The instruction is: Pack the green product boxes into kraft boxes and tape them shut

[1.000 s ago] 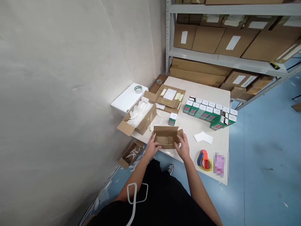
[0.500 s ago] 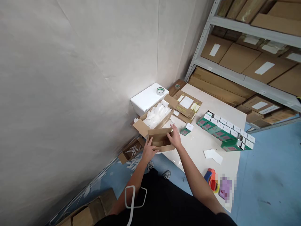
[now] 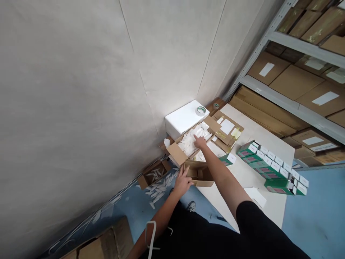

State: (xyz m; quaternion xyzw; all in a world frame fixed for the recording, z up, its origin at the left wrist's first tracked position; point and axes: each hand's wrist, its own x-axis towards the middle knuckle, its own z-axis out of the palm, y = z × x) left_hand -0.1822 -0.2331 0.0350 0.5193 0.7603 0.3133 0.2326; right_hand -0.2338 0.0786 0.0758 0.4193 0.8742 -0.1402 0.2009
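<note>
A small open cardboard box [image 3: 198,174] sits at the table's near edge, its inside showing bare brown walls. My left hand [image 3: 182,182] grips its left end, the fingers over the rim. My right hand [image 3: 199,141] reaches past that box, fingers stretched out, over a larger carton [image 3: 178,154]. White plastic packing pieces [image 3: 188,142] fill the carton, and my right fingertips are at them; I cannot see anything held. One green and white box [image 3: 228,159] stands beside my right forearm, partly hidden by it.
Several green and white boxes [image 3: 272,166] stand in rows on the white table [image 3: 249,180]. A tape roll [image 3: 201,110] lies on a white foam box [image 3: 183,120] against the wall. Flattened cardboard [image 3: 229,129] lies behind. Below, white pieces [image 3: 159,189] litter the floor beside another carton [image 3: 155,174].
My right hand has let go of the small cardboard box and moved forward to the white packing pieces. My left hand stays on the box. The view has swung left.
</note>
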